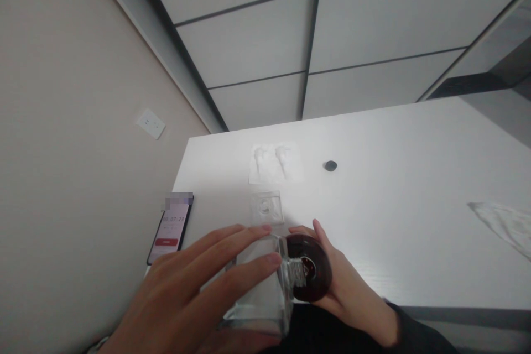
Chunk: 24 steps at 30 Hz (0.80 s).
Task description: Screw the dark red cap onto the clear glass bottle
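A clear square glass bottle (261, 293) lies tilted on its side above the near edge of the white table (415, 204). My left hand (194, 293) wraps around the bottle's body from the left, fingers spread over the glass. My right hand (348, 287) cups the dark red round cap (311, 268) at the bottle's neck. The cap sits against the threaded neck; whether it is screwed on cannot be told.
A phone (170, 229) with a lit timer screen lies at the table's left edge. Two clear plastic packets (274, 163) (266, 207) lie beyond the bottle. A small dark disc (331, 165) sits further back. A clear wrapper (504, 224) rests at the right.
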Tool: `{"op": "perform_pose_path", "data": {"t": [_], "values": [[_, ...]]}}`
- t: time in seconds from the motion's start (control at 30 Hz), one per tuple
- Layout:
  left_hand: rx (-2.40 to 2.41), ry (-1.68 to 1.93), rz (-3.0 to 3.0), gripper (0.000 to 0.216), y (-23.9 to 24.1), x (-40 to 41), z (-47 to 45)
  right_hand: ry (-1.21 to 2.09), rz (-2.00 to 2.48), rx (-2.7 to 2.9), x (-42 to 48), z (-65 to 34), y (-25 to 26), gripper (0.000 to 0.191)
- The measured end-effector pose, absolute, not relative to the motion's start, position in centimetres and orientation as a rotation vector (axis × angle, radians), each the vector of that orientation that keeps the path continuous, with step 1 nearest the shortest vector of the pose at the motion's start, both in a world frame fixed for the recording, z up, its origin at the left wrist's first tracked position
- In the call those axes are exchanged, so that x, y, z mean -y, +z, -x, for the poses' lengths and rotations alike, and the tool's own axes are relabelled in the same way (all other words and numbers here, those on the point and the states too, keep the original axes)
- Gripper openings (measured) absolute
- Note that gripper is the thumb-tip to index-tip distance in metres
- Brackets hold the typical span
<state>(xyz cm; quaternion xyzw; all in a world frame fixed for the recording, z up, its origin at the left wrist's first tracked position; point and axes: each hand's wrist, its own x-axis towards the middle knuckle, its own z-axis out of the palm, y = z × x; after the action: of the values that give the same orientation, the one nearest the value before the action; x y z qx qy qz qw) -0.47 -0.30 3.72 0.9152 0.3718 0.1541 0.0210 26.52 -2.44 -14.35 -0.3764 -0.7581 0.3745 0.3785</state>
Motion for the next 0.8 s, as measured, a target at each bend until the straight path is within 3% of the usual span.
{"op": "perform_pose_path", "data": {"t": [0.8], "values": [[-1.154,0.439,-2.863,0.046,4.12,0.05,0.25,0.985,0.971,1.933,2.54,-26.72,-14.37,0.109]]}}
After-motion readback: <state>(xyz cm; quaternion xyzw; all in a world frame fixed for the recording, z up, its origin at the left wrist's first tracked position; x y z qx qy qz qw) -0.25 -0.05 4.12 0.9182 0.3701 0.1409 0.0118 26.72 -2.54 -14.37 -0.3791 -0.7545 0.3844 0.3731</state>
